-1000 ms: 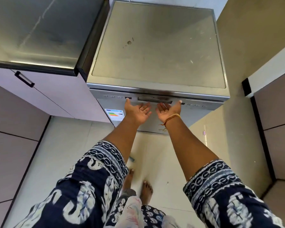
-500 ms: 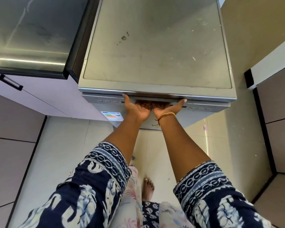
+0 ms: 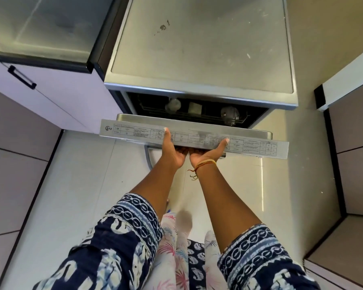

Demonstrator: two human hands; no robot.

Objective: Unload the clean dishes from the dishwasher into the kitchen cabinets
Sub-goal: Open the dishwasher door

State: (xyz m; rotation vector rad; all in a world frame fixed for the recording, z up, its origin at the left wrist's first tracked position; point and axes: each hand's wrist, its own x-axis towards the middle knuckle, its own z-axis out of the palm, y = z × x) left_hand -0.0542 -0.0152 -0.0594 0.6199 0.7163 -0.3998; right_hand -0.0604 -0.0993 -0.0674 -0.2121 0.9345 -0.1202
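Head view: dishwasher [image 3: 199,49] door [image 3: 194,136] partly open, both hands on it.
L hand [image 3: 173,150] & R hand [image 3: 208,153] side by side under door's top edge, thumbs clamped over it, fingers hidden beneath. Door's long axis runs crosswise to arms, just in front. In gap behind door: rack w/ a few blurry dishes [image 3: 173,105], can't tell which kind.
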